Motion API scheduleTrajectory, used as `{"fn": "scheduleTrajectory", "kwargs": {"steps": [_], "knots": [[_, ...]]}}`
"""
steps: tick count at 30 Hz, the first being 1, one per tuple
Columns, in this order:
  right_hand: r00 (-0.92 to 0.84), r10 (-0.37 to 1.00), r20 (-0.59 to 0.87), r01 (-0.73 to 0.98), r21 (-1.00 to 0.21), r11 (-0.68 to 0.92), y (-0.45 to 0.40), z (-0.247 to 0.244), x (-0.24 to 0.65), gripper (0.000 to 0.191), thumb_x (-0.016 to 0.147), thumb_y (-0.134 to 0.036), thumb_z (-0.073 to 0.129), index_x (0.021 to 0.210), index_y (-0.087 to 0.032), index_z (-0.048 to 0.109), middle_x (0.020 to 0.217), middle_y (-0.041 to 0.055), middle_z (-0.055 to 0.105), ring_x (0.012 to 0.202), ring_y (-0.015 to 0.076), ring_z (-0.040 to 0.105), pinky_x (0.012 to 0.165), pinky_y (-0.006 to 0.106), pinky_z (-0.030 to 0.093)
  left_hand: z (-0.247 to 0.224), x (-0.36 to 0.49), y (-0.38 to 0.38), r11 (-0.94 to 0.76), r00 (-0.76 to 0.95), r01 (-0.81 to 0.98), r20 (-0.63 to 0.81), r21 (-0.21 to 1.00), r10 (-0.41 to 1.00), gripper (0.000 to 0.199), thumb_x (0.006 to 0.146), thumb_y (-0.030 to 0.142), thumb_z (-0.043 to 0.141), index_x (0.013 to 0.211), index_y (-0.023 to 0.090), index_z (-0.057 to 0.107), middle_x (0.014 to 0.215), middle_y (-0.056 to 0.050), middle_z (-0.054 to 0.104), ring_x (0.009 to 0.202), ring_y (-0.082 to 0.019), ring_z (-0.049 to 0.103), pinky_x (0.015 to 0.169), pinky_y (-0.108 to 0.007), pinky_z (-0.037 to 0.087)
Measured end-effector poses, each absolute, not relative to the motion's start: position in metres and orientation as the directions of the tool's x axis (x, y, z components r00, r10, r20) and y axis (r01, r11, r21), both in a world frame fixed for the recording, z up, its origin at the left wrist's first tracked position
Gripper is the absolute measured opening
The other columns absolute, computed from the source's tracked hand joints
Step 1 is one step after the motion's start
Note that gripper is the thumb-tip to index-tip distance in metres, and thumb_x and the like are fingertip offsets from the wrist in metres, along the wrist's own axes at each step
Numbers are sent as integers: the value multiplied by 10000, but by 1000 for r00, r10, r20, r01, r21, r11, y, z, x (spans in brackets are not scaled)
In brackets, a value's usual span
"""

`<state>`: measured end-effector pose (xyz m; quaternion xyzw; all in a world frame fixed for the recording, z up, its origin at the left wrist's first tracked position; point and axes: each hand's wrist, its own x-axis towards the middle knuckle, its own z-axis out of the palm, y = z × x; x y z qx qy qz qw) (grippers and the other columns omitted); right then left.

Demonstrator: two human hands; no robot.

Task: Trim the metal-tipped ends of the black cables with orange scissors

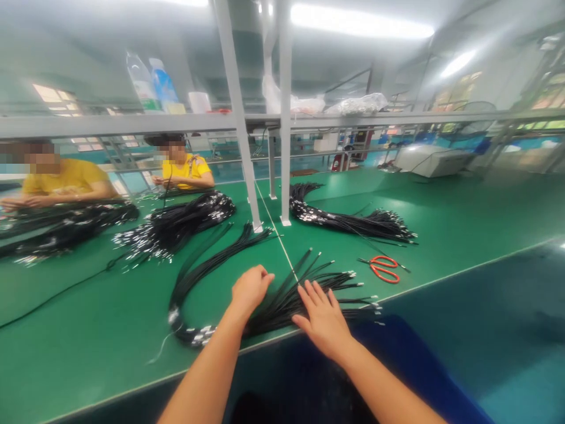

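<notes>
A long bundle of black cables (194, 274) curves over the green table, its loose ends fanned out near the front edge. My left hand (253, 288) is over the left part of the fan, its fingers curled together; whatever they hold, if anything, is too small to make out. My right hand (321, 315) lies on the fanned cables, palm down with the fingers spread. Red-handled scissors (385, 269) rest on the table to the right of the fan. A thin pale strand hangs off the bundle's bend at the left.
Metal posts (286, 147) rise from the green table (445, 227) and carry a shelf (176, 122) with bottles. More cable bundles lie behind, left (185, 221) and right (353, 221). Two people in yellow (75, 176) sit across at the left. A pale box-like object (430, 160) stands at the back right.
</notes>
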<state>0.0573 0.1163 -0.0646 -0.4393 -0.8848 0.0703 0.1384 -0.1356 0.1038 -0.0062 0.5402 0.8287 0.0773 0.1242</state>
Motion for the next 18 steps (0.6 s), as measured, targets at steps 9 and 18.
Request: {"fn": "scheduleTrajectory", "kwargs": {"steps": [9, 18], "knots": [[-505, 791, 346, 773, -226, 593, 100, -84, 74, 533, 917, -426, 414, 1317, -90, 524, 1372, 213, 507, 1276, 380, 417, 1007, 573, 304, 4, -232, 35, 735, -733, 676, 63, -47, 678, 281, 910, 338, 554, 1121, 156, 592, 1178, -88, 601, 1038, -238, 591, 876, -459, 488], [-401, 846, 350, 869, -145, 472, 104, -80, 85, 552, 931, -466, 384, 1344, -115, 489, 1370, 191, 518, 1274, 347, 428, 1016, 549, 305, 7, -236, 25, 673, -670, 737, 64, -66, 739, 330, 884, 245, 449, 1070, 98, 677, 1101, -239, 643, 1054, -433, 553, 778, -508, 463]]}}
